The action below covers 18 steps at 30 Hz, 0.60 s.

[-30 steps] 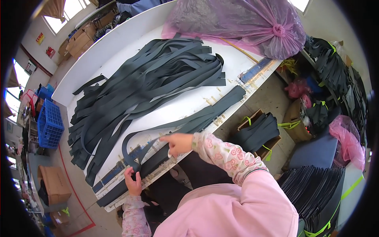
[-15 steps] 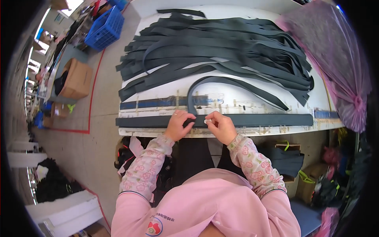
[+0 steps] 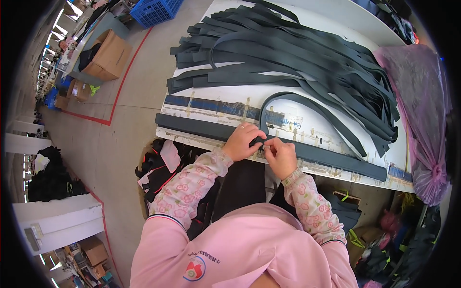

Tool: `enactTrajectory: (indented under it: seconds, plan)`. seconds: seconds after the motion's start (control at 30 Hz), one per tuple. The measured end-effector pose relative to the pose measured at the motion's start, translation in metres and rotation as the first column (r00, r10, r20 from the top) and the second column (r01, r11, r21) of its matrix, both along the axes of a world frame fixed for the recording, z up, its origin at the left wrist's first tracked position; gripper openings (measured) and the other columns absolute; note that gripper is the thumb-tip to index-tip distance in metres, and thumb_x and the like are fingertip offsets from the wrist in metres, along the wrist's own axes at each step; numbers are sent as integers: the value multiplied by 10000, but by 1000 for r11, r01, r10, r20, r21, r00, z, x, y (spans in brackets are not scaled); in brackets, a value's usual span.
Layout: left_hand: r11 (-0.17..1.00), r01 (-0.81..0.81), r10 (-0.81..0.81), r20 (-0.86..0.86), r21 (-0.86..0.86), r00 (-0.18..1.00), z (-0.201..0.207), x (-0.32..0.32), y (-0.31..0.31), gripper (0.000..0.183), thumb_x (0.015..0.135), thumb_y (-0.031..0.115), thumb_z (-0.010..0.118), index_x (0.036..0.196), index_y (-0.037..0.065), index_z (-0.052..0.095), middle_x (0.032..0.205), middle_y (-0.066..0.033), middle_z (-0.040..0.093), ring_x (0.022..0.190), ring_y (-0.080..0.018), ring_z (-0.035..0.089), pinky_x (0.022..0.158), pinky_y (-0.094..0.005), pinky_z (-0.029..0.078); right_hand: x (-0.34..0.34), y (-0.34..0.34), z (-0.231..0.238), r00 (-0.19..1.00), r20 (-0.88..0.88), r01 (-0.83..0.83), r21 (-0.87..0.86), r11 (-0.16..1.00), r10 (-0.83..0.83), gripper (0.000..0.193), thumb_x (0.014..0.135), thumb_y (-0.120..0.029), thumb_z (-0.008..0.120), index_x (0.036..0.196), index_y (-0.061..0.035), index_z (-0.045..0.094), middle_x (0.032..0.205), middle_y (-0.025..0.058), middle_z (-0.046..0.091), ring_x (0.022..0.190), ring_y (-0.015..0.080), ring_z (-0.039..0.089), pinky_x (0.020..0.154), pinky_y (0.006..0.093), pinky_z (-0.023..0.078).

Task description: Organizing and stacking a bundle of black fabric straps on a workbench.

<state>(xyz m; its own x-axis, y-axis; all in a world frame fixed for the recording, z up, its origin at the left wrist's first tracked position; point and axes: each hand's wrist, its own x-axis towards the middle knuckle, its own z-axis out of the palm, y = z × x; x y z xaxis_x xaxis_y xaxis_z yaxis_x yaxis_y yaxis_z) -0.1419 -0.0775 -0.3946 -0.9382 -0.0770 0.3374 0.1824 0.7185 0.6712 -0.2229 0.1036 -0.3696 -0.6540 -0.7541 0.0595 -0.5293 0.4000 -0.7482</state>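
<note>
A long dark grey fabric strip (image 3: 336,160) lies flat along the front edge of the table. A second dark strip (image 3: 314,106) arches over the table, its near end running down between my hands. With bent fingers, my left hand (image 3: 242,142) grips that near end just above the flat strip. My right hand (image 3: 282,157) is closed in a pinch right beside it, on a small white piece (image 3: 264,148) showing at the fingertips. The fingers partly cover the white piece, and its kind is unclear.
Behind lies a broad pile of dark strips (image 3: 283,53) on the white table (image 3: 206,94). A pink plastic bag (image 3: 415,110) hangs at the right edge. Blue crate (image 3: 156,12) and cardboard box (image 3: 113,55) stand at the far left. Dark fabric items (image 3: 165,168) sit below the table.
The whole view has turned, so the table now slants down to the right. My fingertips have come closer together, the right hand's pinch now almost against my left hand.
</note>
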Motion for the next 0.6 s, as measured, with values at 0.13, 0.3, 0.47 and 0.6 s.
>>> enactTrajectory:
  seconds: [0.13, 0.3, 0.47, 0.6]
  plan:
    - [1000, -10, 10, -9, -13, 1000, -1, 1, 1, 244, 779, 114, 732, 1008, 111, 647, 972, -65, 622, 958, -308, 554, 865, -412, 455, 2, -3, 0, 1000, -4, 25, 15, 1000, -25, 81, 873, -158, 673, 937, -110, 660, 670, 37, 636, 638, 244, 615, 765, 381, 395]
    - [1000, -10, 10, -8, -13, 1000, -1, 1, 2, 251, 771, 109, 733, 1006, 111, 646, 973, -67, 621, 967, -308, 557, 873, -412, 457, 3, -4, -2, 999, -52, 17, 42, 999, -15, 87, 869, -160, 679, 936, -107, 665, 671, 43, 648, 645, 251, 629, 753, 390, 410]
    - [1000, -14, 14, 1, -18, 1000, -1, -3, 4, 255, 774, 115, 729, 1013, 121, 643, 985, -71, 625, 997, -307, 566, 895, -419, 460, -17, 27, 1, 954, 278, 131, -41, 991, -114, 123, 861, -123, 689, 952, -41, 687, 704, 91, 681, 612, 231, 654, 623, 353, 504]
    - [999, 1, 0, 12, -32, 1000, -1, -2, 4, 239, 780, 116, 728, 1006, 123, 651, 965, -70, 626, 989, -308, 569, 892, -416, 457, -67, 103, 4, 875, 393, 328, -55, 943, -282, 108, 879, -77, 684, 960, -6, 672, 686, 65, 656, 601, 111, 603, 583, 282, 486]
